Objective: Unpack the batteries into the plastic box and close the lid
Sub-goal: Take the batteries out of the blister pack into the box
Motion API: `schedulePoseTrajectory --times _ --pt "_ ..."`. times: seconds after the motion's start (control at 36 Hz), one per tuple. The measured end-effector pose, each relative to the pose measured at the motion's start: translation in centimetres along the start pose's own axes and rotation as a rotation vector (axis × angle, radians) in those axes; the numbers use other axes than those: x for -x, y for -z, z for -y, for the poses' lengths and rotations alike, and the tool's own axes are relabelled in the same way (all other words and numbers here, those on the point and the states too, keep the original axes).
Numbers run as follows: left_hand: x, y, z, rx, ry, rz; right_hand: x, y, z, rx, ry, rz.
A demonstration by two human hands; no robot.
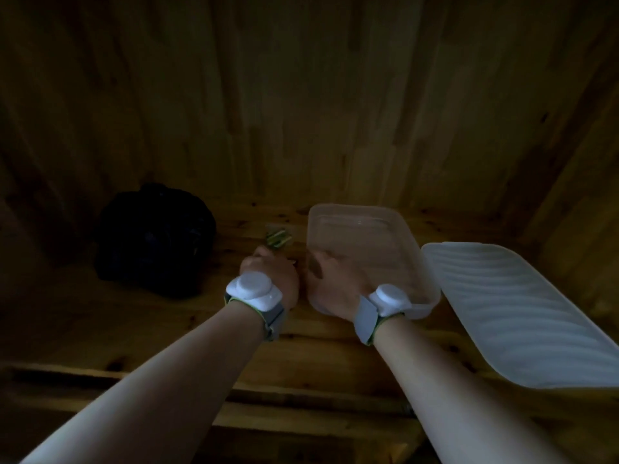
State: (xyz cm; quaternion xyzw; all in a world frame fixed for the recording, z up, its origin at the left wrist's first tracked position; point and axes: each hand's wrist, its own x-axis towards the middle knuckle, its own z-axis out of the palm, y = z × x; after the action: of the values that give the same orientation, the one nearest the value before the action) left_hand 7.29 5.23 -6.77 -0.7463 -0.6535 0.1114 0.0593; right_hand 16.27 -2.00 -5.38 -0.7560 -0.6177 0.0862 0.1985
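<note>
Centre frame: battery pack (278,239) just beyond curled left hand (268,279), grasp on it not discernible in dimness; right hand (330,283) clasping near-left rim of plastic box (365,236), right of pack; lid (519,313) off, lower right.

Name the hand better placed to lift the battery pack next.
Left. The left hand is curled at the battery pack's near end; the right hand is busy holding the plastic box by its near rim.
</note>
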Motion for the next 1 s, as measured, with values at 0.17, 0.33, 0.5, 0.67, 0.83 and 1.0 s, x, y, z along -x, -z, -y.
schedulePoseTrajectory --times 0.17,0.33,0.5,0.67,0.83,1.0 --pt "0.4 0.0 1.2 0.089 -0.032 -0.082 0.4 0.3 0.3 -0.009 0.012 -0.003" --pt "0.5 -0.3 1.7 0.152 -0.031 -0.151 0.3 0.7 0.2 -0.020 0.009 0.043" --pt "0.6 0.1 2.7 0.113 -0.082 -0.208 0.5 0.7 0.4 -0.014 -0.001 0.025" --pt "0.8 0.8 3.9 0.126 -0.192 -0.305 0.9 0.9 0.5 -0.019 -0.013 0.008" --pt "0.8 1.7 4.9 0.273 -0.305 -0.410 0.7 0.8 0.3 -0.023 -0.008 -0.012" --pt "-0.4 2.9 5.1 0.687 -0.325 -0.399 0.4 0.4 -0.1 -0.042 -0.010 -0.019"
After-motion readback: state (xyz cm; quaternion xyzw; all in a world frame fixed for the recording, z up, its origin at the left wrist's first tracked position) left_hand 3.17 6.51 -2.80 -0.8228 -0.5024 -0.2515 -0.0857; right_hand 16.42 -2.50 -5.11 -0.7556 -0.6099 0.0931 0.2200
